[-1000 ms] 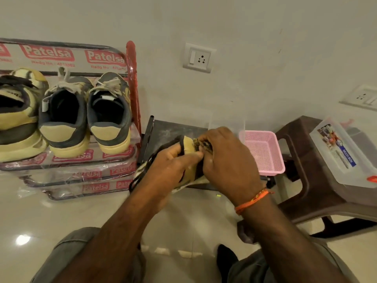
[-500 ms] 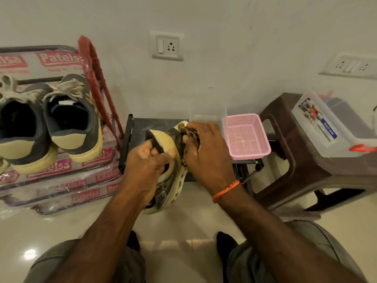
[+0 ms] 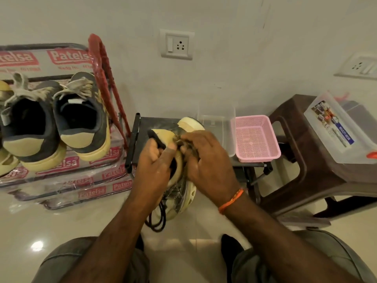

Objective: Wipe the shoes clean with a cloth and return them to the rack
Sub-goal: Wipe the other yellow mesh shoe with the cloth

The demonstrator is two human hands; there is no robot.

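A cream and dark shoe (image 3: 184,198) is held upright in front of me, heel up, black laces dangling below. My left hand (image 3: 154,166) grips it at the heel collar. My right hand (image 3: 208,160) presses a bunched, patterned cloth (image 3: 180,140) against the shoe's upper part; the cloth is mostly hidden under the fingers. On the left stands the shoe rack (image 3: 67,176), wrapped in printed plastic, with a grey and cream pair of sneakers (image 3: 55,121) on its top shelf.
A small black stand (image 3: 140,127) sits behind the held shoe. To its right are a clear plastic container (image 3: 218,123) and a pink basket (image 3: 255,137). A brown plastic stool (image 3: 302,160) at right carries a clear lidded box (image 3: 338,127). My knees frame the bottom.
The shoe has been turned from lying sideways to standing heel up, and both hands shifted on it. The view swung right and back a little.
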